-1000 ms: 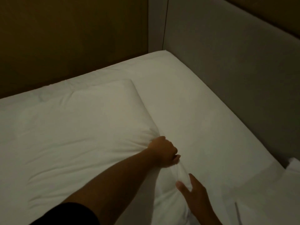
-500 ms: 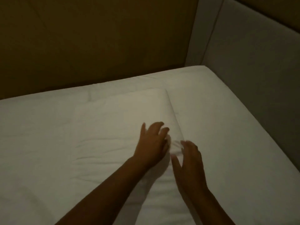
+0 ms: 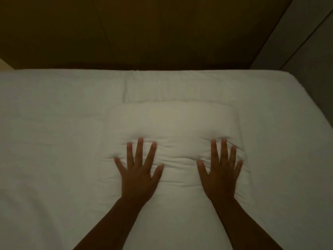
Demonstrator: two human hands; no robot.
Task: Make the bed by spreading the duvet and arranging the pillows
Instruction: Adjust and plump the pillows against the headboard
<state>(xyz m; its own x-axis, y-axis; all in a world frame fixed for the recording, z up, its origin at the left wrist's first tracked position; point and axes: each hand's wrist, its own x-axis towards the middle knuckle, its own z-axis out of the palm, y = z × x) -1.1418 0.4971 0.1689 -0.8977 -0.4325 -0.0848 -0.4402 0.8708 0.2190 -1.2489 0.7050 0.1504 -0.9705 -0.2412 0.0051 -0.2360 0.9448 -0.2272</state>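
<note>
A white pillow [image 3: 176, 123] lies flat on the white bed sheet [image 3: 54, 141], near the head end of the mattress. My left hand [image 3: 138, 172] presses on the pillow's left half, palm down with fingers spread straight. On the pillow's right half, my right hand [image 3: 220, 174] presses the same way. The fabric wrinkles and dents around both sets of fingertips. Nothing is held in either hand. No duvet shows in this view.
A dark brown wall panel [image 3: 144, 33] runs along the far edge of the bed. A grey padded panel [image 3: 310, 51] borders the right side, meeting the mattress corner at the upper right. The room is dim.
Both hands let go of the pillow's corner, moved apart and now lie flat on the pillow. The view swung left, so it now faces the brown wall squarely.
</note>
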